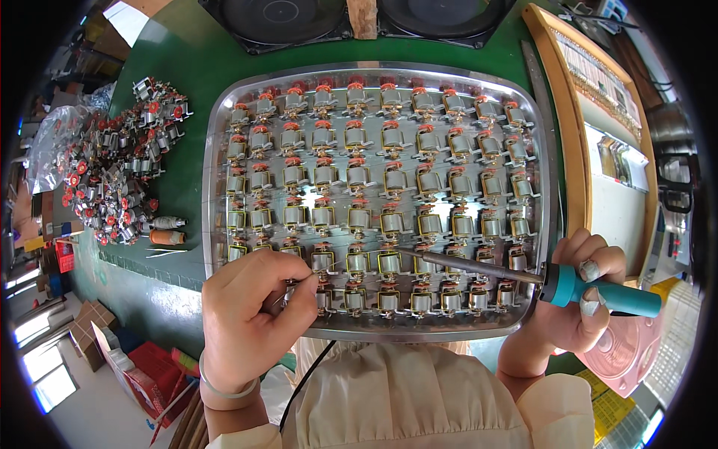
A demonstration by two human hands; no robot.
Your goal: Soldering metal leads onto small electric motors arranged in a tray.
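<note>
Right now the right hand [580, 299] grips the soldering iron [523, 275] by its teal handle, safest away from the hot, rigid tip; the left hand [250, 314] pinches thin, bendy solder wire [299, 282] at the tray's [217, 150] six o'clock.

A green counter [187, 82] fills the scene, with two black fans [359, 19] at its far edge. Bright daylight shows through windows [41, 367] at lower left.
</note>
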